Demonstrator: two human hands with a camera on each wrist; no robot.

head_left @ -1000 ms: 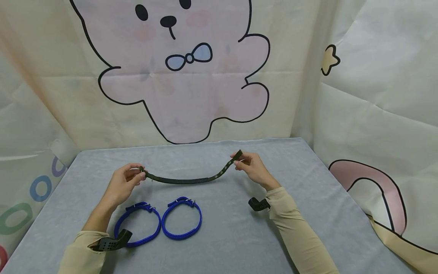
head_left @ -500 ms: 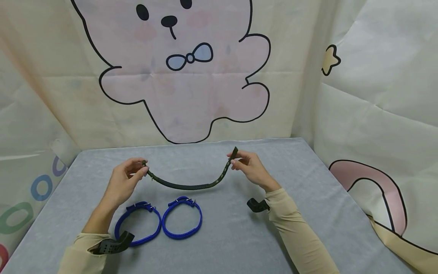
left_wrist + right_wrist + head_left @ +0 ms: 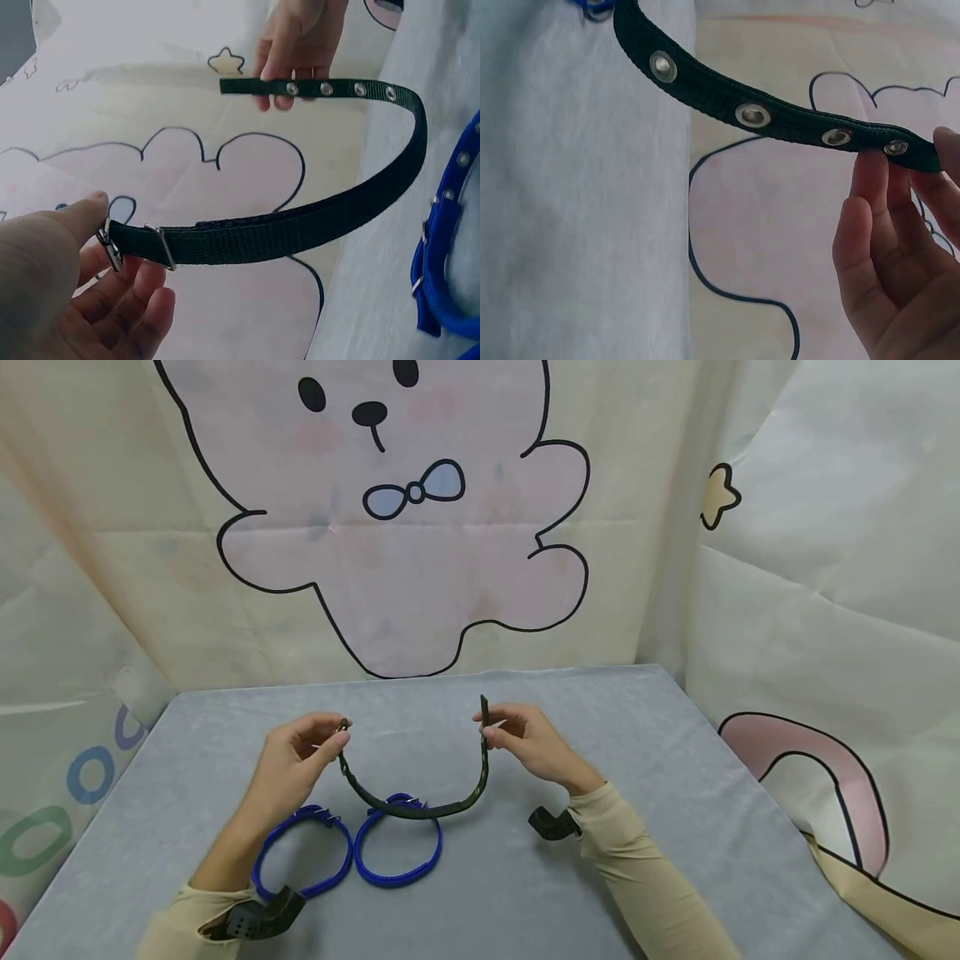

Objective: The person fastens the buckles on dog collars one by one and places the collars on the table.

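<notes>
A dark green webbing collar [image 3: 420, 812] hangs in a deep U between the two hands, above the table. My left hand [image 3: 300, 760] pinches its buckle end; the metal buckle [image 3: 112, 247] and a metal loop [image 3: 161, 246] show in the left wrist view. With thumb and fingers, my right hand [image 3: 536, 745] pinches the strap near its free tip, where a row of metal eyelets [image 3: 752, 115] runs along it. Two blue collars, the left one [image 3: 330, 883] and the right one [image 3: 397, 881], lie fastened into rings below, and the green strap overlaps the right one in the head view.
Grey cloth covers the table [image 3: 480, 902]. Behind it hangs a pale backdrop [image 3: 600, 643] with a cartoon bear, and further printed cloths flank both sides. A black wrist camera mount [image 3: 555, 824] sits on the right sleeve, another [image 3: 262, 917] on the left.
Both hands have come closer together, the left moving right and the right moving left. The green collar has gone from a shallow curve to a deep U. The blue collars stay put.
</notes>
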